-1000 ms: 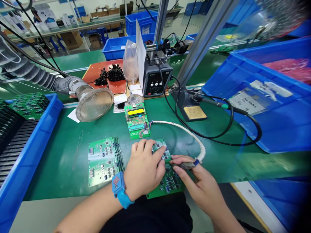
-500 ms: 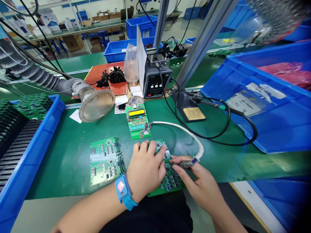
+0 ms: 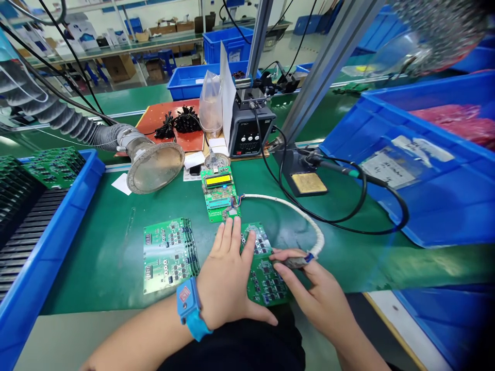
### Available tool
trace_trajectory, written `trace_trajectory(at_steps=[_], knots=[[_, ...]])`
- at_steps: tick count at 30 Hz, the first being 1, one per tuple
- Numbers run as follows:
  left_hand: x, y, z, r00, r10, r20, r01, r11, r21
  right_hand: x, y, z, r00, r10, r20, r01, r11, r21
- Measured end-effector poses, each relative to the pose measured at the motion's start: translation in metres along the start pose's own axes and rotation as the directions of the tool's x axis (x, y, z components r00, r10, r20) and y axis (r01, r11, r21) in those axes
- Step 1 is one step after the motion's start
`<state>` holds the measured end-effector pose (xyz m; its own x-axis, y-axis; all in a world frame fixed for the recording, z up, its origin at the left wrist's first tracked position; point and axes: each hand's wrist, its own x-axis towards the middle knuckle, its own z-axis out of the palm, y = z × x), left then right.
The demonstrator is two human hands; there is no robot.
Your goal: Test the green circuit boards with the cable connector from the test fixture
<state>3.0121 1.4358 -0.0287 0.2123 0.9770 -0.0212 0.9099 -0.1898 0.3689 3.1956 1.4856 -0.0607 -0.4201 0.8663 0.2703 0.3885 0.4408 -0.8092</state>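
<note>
My left hand [image 3: 228,273] lies flat with fingers stretched out on a green circuit board [image 3: 266,281] at the near edge of the bench, fingertips reaching toward the programmer board [image 3: 219,195] with its lit yellow display. My right hand [image 3: 309,291] pinches a grey connector plug [image 3: 296,263] at the end of a white wrapped cable [image 3: 305,219] and presses it onto the board's right edge. A blue wrist strap [image 3: 189,306] is on my left wrist. A stack of green boards [image 3: 168,253] lies to the left.
A fume extractor funnel [image 3: 154,166] on a grey hose hangs over the bench at left. A soldering station [image 3: 251,131], its iron stand with sponge [image 3: 307,181] and black cable stand behind. Blue bins sit at left [image 3: 58,226] and right [image 3: 436,201].
My left hand has uncurled and slid forward, its fingers now straight and pointing toward the programmer board. My right hand stays on the plug.
</note>
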Motion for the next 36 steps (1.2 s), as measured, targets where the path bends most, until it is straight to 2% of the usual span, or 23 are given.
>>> trace_trajectory(at_steps=[3,11,15,18,21,25,27,29,30,33,34,36], knots=[[0.001,0.003,0.000,0.999,-0.025,0.026,0.024,1.000,0.015,-0.001,0.000,0.000,1.000,0.005,-0.002,-0.005,1.000,0.007],[0.003,0.002,0.002,1.000,-0.011,-0.022,0.011,1.000,-0.009,0.000,-0.002,-0.002,0.998,0.056,-0.003,-0.055,0.996,0.064],[0.000,-0.007,-0.015,1.000,0.011,0.012,-0.011,1.000,-0.027,0.010,-0.011,-0.005,0.991,0.123,-0.047,-0.110,0.969,0.220],[-0.018,-0.029,-0.038,0.999,0.021,0.025,-0.021,1.000,0.002,0.027,-0.014,0.003,0.976,0.194,-0.099,-0.149,0.926,0.347],[-0.049,-0.065,-0.056,1.000,0.000,-0.015,0.001,0.997,0.072,0.045,-0.008,0.016,0.972,0.224,-0.077,-0.179,0.909,0.377],[-0.085,-0.114,-0.060,0.996,-0.085,0.031,0.078,0.982,0.170,0.057,0.004,0.027,0.976,0.209,-0.059,-0.180,0.930,0.321],[-0.094,-0.125,-0.057,0.992,-0.103,0.070,0.088,0.978,0.189,0.059,0.008,0.028,0.977,0.205,-0.057,-0.180,0.938,0.296],[-0.094,-0.121,-0.052,0.994,-0.097,0.042,0.086,0.975,0.203,0.059,0.009,0.028,0.977,0.206,-0.047,-0.185,0.941,0.283],[-0.090,-0.113,-0.050,0.996,-0.092,-0.006,0.091,0.974,0.208,0.058,0.009,0.028,0.978,0.206,-0.041,-0.187,0.942,0.277],[-0.069,-0.070,-0.038,0.980,-0.065,-0.188,0.096,0.982,0.164,0.058,0.008,0.027,0.980,0.197,-0.036,-0.182,0.952,0.248],[-0.060,-0.053,-0.032,0.979,-0.034,-0.202,0.058,0.992,0.114,0.058,0.008,0.027,0.981,0.191,-0.037,-0.178,0.957,0.231],[-0.043,-0.025,-0.019,0.985,0.062,-0.163,-0.064,0.998,-0.006,0.058,0.007,0.027,0.983,0.177,-0.040,-0.166,0.966,0.198]])
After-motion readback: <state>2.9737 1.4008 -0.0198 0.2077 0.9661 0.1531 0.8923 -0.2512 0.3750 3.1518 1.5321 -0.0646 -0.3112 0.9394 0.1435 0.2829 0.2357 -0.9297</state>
